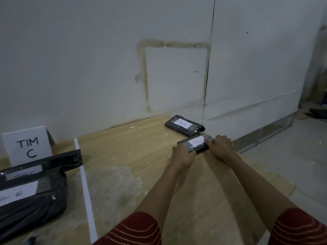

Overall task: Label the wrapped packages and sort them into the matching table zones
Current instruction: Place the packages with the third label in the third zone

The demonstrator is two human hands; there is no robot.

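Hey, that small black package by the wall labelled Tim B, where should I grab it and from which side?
Probably from above, with the grip across the narrow width of the Tim B package at mid-length. It lies flat, long and slim, so it is easily spanned there; the Tim C package crowds its near right end.

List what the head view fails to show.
Head view only:
Small black wrapped package labelled TIM C: ends covered by left hand and right hand.
Large black plastic package: cut by left edge, label start missing.
White label on package behind it: writing blurred.
Dark object, bottom edge: cut off.
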